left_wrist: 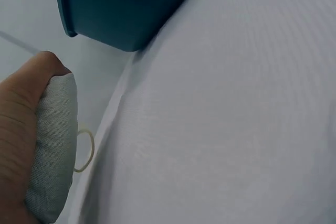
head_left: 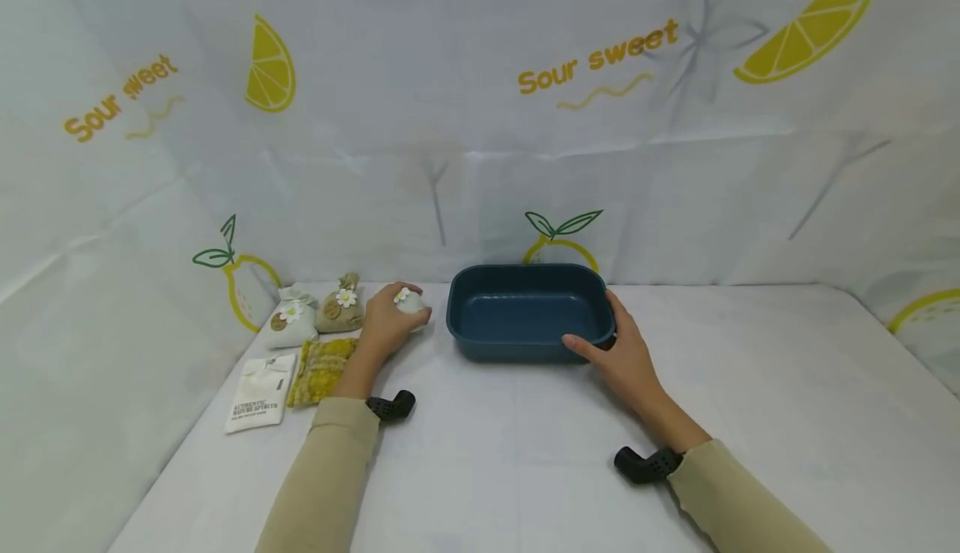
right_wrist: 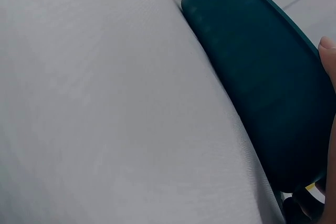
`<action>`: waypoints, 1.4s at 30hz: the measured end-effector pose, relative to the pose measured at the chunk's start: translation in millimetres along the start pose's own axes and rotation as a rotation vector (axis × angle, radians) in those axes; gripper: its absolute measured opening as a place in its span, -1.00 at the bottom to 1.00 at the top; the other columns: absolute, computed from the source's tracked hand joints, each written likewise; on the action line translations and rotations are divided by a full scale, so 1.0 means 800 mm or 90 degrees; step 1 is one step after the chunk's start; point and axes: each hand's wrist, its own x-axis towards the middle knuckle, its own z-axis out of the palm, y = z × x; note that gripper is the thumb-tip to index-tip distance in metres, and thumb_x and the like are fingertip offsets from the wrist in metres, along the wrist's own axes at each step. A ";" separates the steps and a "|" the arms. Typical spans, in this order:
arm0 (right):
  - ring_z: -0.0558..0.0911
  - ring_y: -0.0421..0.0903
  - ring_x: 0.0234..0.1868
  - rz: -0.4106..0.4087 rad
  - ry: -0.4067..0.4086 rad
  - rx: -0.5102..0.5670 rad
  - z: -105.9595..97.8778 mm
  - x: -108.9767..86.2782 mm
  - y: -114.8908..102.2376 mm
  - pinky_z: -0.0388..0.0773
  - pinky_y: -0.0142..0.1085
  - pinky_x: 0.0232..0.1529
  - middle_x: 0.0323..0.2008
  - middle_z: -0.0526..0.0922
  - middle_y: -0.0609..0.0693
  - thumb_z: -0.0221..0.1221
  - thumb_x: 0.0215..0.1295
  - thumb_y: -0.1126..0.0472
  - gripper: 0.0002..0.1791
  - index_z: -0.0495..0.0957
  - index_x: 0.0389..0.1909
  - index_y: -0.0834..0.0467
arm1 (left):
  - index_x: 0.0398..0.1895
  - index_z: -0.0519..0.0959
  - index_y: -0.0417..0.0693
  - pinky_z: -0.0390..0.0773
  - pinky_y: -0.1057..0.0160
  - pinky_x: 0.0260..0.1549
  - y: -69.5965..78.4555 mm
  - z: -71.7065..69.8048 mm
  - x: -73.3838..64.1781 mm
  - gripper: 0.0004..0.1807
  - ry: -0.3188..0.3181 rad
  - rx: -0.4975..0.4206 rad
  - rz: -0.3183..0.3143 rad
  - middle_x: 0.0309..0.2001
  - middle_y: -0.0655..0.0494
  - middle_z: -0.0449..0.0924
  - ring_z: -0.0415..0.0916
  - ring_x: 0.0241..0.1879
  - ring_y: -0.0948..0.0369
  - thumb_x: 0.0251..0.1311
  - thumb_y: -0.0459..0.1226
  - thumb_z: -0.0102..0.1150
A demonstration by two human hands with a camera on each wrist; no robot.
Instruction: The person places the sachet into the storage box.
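Observation:
My left hand (head_left: 385, 320) holds a small pale cloth sachet (head_left: 409, 301) with a white daisy on it, just left of the dark blue basin (head_left: 517, 351). In the left wrist view, the thumb lies along the plump grey-green sachet (left_wrist: 56, 140), and a thin cord loop (left_wrist: 92, 150) sticks out from it. My right hand (head_left: 626, 361) grips the right end of the basin, thumb over the front rim and fingers around the side. The inside of the basin shows only its bare blue floor.
Left of the left hand lie a white sachet (head_left: 291, 324) and a tan sachet (head_left: 339, 311), each with a daisy. Nearer are a yellow patterned packet (head_left: 322, 372) and a flat white printed pouch (head_left: 259, 393). A white lemon-print cloth (head_left: 420, 120) hangs behind.

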 end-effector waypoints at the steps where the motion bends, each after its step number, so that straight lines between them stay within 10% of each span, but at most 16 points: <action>1: 0.01 0.27 0.62 0.000 0.000 0.000 0.000 0.000 0.000 0.08 0.29 0.51 0.62 -0.06 0.24 0.30 0.24 -0.27 0.20 -0.23 0.66 0.00 | -0.02 0.64 0.04 0.64 0.04 -0.11 0.003 -0.001 0.000 -0.57 0.006 -0.009 0.000 0.07 -0.06 0.65 0.60 -0.05 0.00 0.05 -0.04 0.42; 15: 0.00 0.27 0.62 -0.003 0.003 -0.001 0.001 0.002 0.000 0.06 0.31 0.51 0.63 -0.07 0.22 0.30 0.24 -0.27 0.19 -0.25 0.66 -0.04 | 0.02 0.66 0.00 0.63 0.15 -0.31 0.071 -0.013 -0.005 -0.57 0.050 -0.075 0.133 0.04 0.00 0.64 0.60 -0.18 0.06 0.05 -0.13 0.46; 30: 0.01 0.28 0.61 -0.005 0.005 0.005 0.002 0.002 0.004 0.06 0.31 0.50 0.62 -0.06 0.23 0.30 0.24 -0.27 0.19 -0.24 0.66 -0.04 | 0.11 0.63 0.01 0.65 0.21 -0.33 0.136 0.045 -0.016 -0.51 0.006 -0.105 0.155 0.08 0.02 0.62 0.57 -0.23 0.11 0.10 -0.11 0.48; 42: 0.04 0.26 0.61 0.002 0.005 0.016 0.002 0.002 0.002 0.09 0.29 0.50 0.62 -0.02 0.23 0.31 0.23 -0.27 0.20 -0.23 0.66 -0.02 | 0.08 0.66 0.05 0.57 0.20 -0.34 0.154 0.078 -0.021 -0.56 -0.055 0.041 0.196 0.19 0.05 0.60 0.56 -0.25 0.12 0.13 -0.09 0.47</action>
